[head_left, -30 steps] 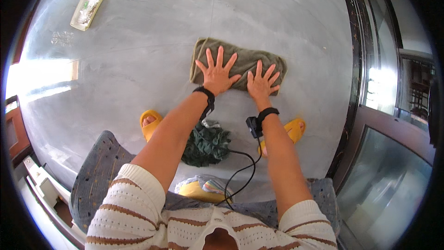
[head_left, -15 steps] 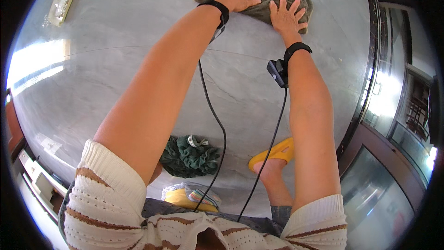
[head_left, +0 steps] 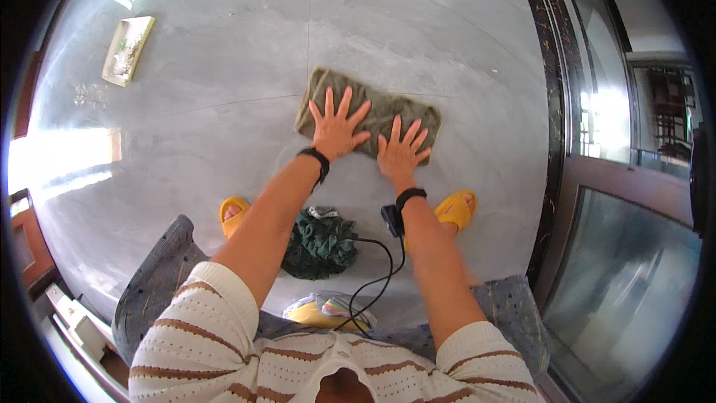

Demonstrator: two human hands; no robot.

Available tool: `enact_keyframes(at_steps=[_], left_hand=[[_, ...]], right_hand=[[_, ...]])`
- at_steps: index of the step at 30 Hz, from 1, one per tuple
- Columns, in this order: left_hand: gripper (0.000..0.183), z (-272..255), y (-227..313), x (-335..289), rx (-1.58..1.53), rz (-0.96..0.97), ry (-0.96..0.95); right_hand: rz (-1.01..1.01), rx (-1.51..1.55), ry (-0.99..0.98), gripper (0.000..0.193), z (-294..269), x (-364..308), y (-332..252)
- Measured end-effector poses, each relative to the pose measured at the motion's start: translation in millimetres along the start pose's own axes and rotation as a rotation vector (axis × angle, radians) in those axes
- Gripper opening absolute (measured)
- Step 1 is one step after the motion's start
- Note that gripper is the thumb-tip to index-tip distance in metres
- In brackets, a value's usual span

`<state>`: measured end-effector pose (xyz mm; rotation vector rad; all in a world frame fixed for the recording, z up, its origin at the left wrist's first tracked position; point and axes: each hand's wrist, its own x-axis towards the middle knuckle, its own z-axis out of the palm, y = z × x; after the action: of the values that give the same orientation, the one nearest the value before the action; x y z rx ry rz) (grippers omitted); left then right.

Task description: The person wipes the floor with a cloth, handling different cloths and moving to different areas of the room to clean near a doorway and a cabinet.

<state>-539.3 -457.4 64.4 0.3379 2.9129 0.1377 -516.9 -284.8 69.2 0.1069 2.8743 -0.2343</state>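
Observation:
A folded olive-green towel lies on the grey, glossy floor. My left hand presses flat on its left half with the fingers spread. On the right half my right hand also lies flat, fingers apart. Each wrist wears a black strap, and a small dark device sits at the right one with a cable running back toward my lap. Between my yellow slippers rests a crumpled dark green cloth, nearer to me than the towel.
A shallow framed tray or picture lies on the floor at the far left. On the right runs a dark door threshold beside a glass-panelled door. A yellow and striped bundle is close to my lap.
Both hands have drawn the towel back toward me, from the far edge of the view to the middle. My arms are less stretched, and the view has shifted.

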Motion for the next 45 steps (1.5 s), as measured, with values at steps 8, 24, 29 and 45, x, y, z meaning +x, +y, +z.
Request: enact_keyframes(at_steps=[8, 24, 29, 45], left_hand=[[0.077, 10.4, 58.4, -142.3, 0.004, 0.083, -0.342], [0.074, 8.3, 91.1, 48.2, -0.054, 0.201, -0.010], [0.071, -2.9, 92.6, 163.6, 0.027, 0.164, 0.109], [0.069, -17.8, 112.3, 214.2, 0.084, 0.133, 0.071]], right_hand=[[0.176, 0.100, -0.197, 0.068, 38.8, -155.3, 30.5], [0.483, 0.191, 0.174, 0.068, 2.7, 40.8, 55.3], [0.362, 0.175, 0.239, 0.068, -31.9, 156.6, 73.8], [0.118, -0.020, 0.370, 0.071, -33.9, 202.4, 122.0]])
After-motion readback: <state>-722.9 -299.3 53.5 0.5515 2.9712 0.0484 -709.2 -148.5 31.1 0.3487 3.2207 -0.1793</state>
